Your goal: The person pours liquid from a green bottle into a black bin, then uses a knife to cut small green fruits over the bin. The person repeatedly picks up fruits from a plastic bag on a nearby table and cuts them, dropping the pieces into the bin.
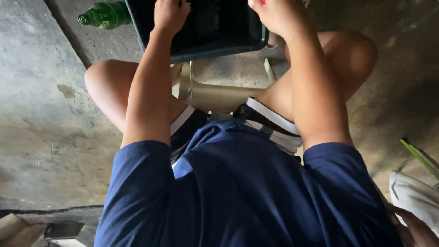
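Concrete floor (41, 137) under you. Black tray (210, 27) ahead of your knees, top cut off by frame, contents too dark to tell. Beige stool (215, 93) partly hidden under legs. Green bottle (104, 14) left of tray. Your left hand (170, 13) clenched over tray. Your right hand (273, 13) cropped, grip unclear.

Navy short-sleeved shirt (238, 192), black-and-white striped shorts (270, 123), arms bare
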